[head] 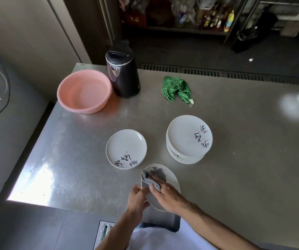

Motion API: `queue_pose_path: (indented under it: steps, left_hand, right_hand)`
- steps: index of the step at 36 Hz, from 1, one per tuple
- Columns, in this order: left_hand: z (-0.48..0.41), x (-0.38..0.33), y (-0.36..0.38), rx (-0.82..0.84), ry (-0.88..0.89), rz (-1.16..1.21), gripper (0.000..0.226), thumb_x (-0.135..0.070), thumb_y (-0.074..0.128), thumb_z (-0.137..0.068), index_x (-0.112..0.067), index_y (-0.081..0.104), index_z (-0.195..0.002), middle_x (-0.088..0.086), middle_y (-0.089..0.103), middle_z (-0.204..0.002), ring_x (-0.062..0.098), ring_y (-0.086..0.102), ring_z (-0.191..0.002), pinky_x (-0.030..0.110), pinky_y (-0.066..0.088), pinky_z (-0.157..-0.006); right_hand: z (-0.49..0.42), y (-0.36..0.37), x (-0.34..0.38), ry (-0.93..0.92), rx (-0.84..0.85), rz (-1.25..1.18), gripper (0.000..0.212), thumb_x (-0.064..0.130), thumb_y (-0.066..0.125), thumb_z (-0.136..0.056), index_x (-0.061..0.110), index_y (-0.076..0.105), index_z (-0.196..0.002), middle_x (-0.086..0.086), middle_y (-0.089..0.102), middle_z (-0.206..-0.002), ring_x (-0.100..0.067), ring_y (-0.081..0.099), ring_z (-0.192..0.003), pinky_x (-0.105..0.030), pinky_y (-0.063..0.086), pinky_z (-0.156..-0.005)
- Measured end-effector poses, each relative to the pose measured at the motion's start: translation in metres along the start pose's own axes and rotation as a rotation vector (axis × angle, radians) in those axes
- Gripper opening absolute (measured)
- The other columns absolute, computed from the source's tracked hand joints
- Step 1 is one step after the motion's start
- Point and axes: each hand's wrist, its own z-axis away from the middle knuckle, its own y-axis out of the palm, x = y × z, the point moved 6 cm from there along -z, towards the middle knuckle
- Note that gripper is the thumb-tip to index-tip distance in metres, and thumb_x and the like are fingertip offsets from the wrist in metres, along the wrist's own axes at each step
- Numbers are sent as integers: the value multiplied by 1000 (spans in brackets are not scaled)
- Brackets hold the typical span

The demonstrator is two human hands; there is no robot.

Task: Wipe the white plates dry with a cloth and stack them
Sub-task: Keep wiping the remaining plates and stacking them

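While left fingers [141,191] pinch the plate [171,179], right fingers [164,187] clutch the cloth [153,177] over a steel table [235,141] (shelves [181,24] behind).

Daylight glare on steel table [42,179] (near-left corner blown out); background shelves dim, edges warped.

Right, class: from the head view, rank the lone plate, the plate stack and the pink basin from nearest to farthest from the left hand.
1. Lone plate, just beyond the left hand, slightly left.
2. Plate stack, farther back on the right.
3. Pink basin, far left, beside the kettle.
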Motion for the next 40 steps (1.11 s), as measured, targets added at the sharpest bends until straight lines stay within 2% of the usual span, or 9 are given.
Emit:
queue_pose_path:
  steps: [5, 9, 14, 18, 22, 27, 30, 34, 40]
  left_hand:
    - [3, 9, 6, 72, -18, 4, 27, 4, 54, -91, -2, 66, -115, 21, 76, -104, 38, 74, -97, 45, 64, -80]
    - [5, 10, 12, 97, -13, -38, 30, 7, 52, -91, -3, 67, -114, 21, 76, -105, 36, 75, -96, 43, 64, -80]
    - [8, 10, 10, 107, 2, -62, 24, -2, 56, -95, -6, 72, -113, 15, 78, -104, 31, 75, -98, 40, 64, -80]
    - [6, 14, 8, 80, -18, -87, 29, 4, 51, -89, -4, 69, -111, 21, 76, -103, 35, 75, -94, 38, 63, -73]
    - [13, 14, 16, 156, 12, -85, 24, -6, 58, -90, -9, 75, -107, 15, 78, -103, 30, 76, -96, 37, 63, -76]
    - [9, 25, 9, 114, -51, 15, 33, 6, 50, -89, -2, 70, -113, 19, 77, -101, 35, 74, -94, 40, 62, -74]
    - [11, 21, 6, 99, -71, 105, 50, 4, 55, -68, 1, 63, -117, 24, 72, -107, 39, 68, -98, 45, 62, -73]
    - [13, 14, 3, 32, -25, 35, 40, -14, 67, -80, -10, 58, -118, 17, 70, -110, 34, 66, -103, 41, 60, -72]
    - [15, 12, 4, 28, 27, 17, 21, -24, 52, -101, -21, 65, -117, 8, 77, -105, 24, 73, -99, 34, 60, -70]
  right_hand:
    - [-9, -3, -19, -1, -42, 459, 53, 41, 33, -106, 17, 36, -153, 1, 28, -163, -12, 18, -151, -21, 0, -120]
    - [-12, -12, -22, 86, -134, 545, 55, 40, 30, -106, 9, 37, -150, -14, 31, -160, -23, 23, -150, -35, 7, -123]
    - [-3, 3, -17, -57, 48, 278, 52, 39, 35, -107, 22, 29, -156, 5, 19, -165, -11, 10, -153, -24, 1, -123]
    - [-5, -20, -23, 83, -135, 477, 45, 34, 32, -108, 17, 46, -146, -4, 37, -157, -16, 26, -147, -28, 5, -122]
    - [5, -5, -7, -104, -43, 139, 46, 38, 36, -107, 28, 39, -151, 35, 21, -150, 28, 8, -134, 0, 0, -109]
    - [2, -5, -21, -63, -77, 364, 43, 35, 35, -105, 21, 51, -143, 10, 40, -153, -4, 25, -147, -18, 12, -120]
    - [-1, -15, -34, 167, -168, 572, 53, 39, 26, -101, 14, 51, -141, -7, 47, -150, -22, 37, -141, -35, 21, -120]
    - [4, -8, -31, 135, -172, 294, 51, 38, 31, -106, 19, 35, -153, -8, 31, -159, -26, 16, -151, -33, 1, -124]
    - [17, 9, -15, 242, 47, -175, 54, 56, 36, -102, 27, 48, -146, -1, 52, -146, -17, 44, -138, -22, 32, -106]
